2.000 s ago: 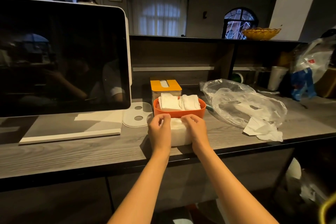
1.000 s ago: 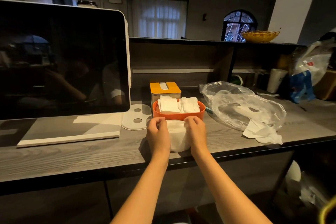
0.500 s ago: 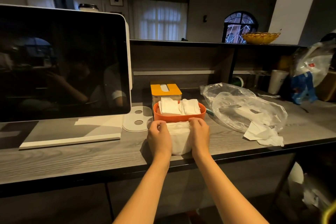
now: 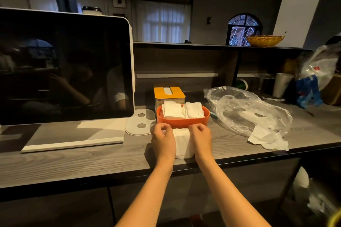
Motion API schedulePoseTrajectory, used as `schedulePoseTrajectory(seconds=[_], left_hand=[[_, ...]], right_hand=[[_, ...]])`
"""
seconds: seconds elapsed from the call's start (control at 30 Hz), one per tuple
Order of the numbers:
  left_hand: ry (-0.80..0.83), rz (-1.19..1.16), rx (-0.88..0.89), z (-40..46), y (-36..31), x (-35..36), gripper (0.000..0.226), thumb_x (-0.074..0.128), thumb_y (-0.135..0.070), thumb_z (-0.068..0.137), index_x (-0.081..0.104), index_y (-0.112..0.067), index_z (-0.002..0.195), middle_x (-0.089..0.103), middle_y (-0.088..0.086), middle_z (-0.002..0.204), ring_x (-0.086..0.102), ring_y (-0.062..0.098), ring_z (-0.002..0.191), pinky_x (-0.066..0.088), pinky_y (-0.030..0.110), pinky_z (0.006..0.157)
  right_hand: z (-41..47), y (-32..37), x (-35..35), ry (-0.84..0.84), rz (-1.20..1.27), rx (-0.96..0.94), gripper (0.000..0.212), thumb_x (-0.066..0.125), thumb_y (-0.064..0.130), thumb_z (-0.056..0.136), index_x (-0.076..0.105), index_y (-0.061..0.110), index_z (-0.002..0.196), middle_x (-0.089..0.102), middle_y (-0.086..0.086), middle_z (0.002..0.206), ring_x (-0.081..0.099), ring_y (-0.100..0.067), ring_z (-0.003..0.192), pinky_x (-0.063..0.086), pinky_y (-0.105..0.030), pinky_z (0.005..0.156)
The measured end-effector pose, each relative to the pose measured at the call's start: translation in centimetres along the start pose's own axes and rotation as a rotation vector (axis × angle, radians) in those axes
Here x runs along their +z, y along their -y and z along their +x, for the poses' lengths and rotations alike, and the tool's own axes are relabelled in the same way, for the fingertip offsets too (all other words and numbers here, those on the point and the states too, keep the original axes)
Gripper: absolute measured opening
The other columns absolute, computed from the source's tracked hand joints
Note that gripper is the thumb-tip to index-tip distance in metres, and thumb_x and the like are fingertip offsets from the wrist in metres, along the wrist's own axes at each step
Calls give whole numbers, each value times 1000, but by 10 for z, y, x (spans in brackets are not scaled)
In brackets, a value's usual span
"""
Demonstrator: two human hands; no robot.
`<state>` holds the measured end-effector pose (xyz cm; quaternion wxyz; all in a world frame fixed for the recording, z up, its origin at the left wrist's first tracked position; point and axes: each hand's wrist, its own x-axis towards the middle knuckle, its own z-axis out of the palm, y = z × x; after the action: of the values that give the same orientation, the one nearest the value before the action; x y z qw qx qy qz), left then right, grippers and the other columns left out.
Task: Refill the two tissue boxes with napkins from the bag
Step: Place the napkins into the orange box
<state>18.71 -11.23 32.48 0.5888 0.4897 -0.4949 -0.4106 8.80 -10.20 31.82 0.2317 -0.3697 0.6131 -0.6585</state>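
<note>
**Squaring the napkin stack before it goes into a box**

We work on the grey wood-grain worktop (image 4: 73, 160), with the big dark-screened monitor on its white stand (image 4: 64, 64) at our left. To the right lies the crumpled clear plastic bag (image 4: 247, 114), nearly flat, with a few loose white napkins (image 4: 267, 139) spilling from its mouth. Straight ahead sits the open orange oval tissue box (image 4: 182, 120), already carrying two folded white piles, and just behind it the second box with the yellow slotted lid (image 4: 169, 92), closed.

Touching the front of the orange box stands the white stack of napkins (image 4: 183, 143). Our left hand (image 4: 163, 141) and right hand (image 4: 201, 139) grip it from either side, fingers curled over its top far edge.

In our judgement the step is to compress and even up this stack. We should press both sides equally, keep the top sheets pinned under the fingertips so none fan out, and lift it as one block. The orange box looks close to full, so this stack may belong in the lidded one, which must be opened first.

Against two seconds ago, our hands have closed in and the stack looks narrower and taller. The bag and both boxes have stayed where they were.
</note>
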Motion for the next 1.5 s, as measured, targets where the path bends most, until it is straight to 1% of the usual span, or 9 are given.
schedulePoseTrajectory(seconds=[0.17, 0.33, 0.5, 0.6, 0.77, 0.93, 1.07, 1.27, 1.5], left_hand=[[178, 106, 82, -6, -9, -4, 24, 47, -26, 103, 63, -18, 86, 63, -5, 85, 62, 11, 80, 43, 18, 58], [222, 397, 329, -4, -7, -9, 36, 46, -38, 103, 59, -22, 73, 59, -9, 71, 57, 5, 63, 36, 7, 47], [68, 323, 271, 17, -26, -15, 42, 50, -42, 99, 64, -14, 72, 64, -1, 69, 61, 8, 61, 37, 7, 41], [9, 248, 184, 33, -45, -20, 47, 50, -43, 99, 57, -12, 64, 56, -3, 61, 56, 9, 56, 33, 8, 39], [232, 261, 166, 53, -65, -20, 48, 49, -48, 99, 59, -14, 66, 58, 0, 67, 55, 11, 65, 35, 17, 50], [382, 254, 74, 83, -67, -9, 25, 71, -32, 90, 75, -17, 110, 73, 0, 104, 68, 18, 95, 60, 42, 80], [375, 348, 45, 100, -71, -4, 15, 73, -27, 89, 75, -13, 93, 71, 4, 97, 69, 25, 88, 61, 46, 77], [342, 657, 82, 113, -54, -6, 23, 73, -33, 87, 71, -12, 79, 68, 6, 79, 66, 22, 78, 57, 44, 75], [448, 828, 340, 117, -50, -9, 45, 68, -29, 92, 57, -27, 135, 54, -3, 137, 56, 20, 120, 50, 35, 95]], right_hand=[[0, 3, 2, 39, -51, -41, 27, 53, 33, 98, 62, 11, 83, 68, -3, 87, 65, -18, 84, 53, -29, 70], [-8, 7, -1, -93, -70, -140, 50, 51, 38, 99, 61, 4, 64, 63, -6, 61, 60, -15, 58, 44, -26, 53], [-18, 24, -8, 206, 43, -180, 21, 52, 38, 97, 64, 22, 103, 69, 8, 102, 67, -9, 94, 55, -21, 72], [-15, 40, -11, 366, -15, -152, 26, 56, 13, 94, 53, 26, 116, 60, 13, 116, 60, -12, 107, 58, -31, 81], [27, 73, -11, 334, 56, 86, 27, 53, 4, 90, 63, 11, 114, 65, -7, 109, 63, -28, 105, 58, -48, 85], [82, 92, 4, 195, -63, 92, 32, 57, 8, 90, 61, 11, 121, 64, -4, 110, 61, -21, 104, 55, -33, 82], [110, 94, 25, 292, -233, 137, 28, 58, 14, 94, 59, 12, 122, 64, -5, 111, 61, -21, 100, 52, -31, 74], [112, 81, 49, 308, -535, -12, 20, 66, 22, 92, 60, 13, 109, 61, -2, 99, 57, -16, 87, 43, -19, 59], [103, 74, 45, 244, -780, -342, 43, 67, 22, 91, 53, 12, 131, 57, -7, 126, 58, -21, 110, 39, -22, 86]])
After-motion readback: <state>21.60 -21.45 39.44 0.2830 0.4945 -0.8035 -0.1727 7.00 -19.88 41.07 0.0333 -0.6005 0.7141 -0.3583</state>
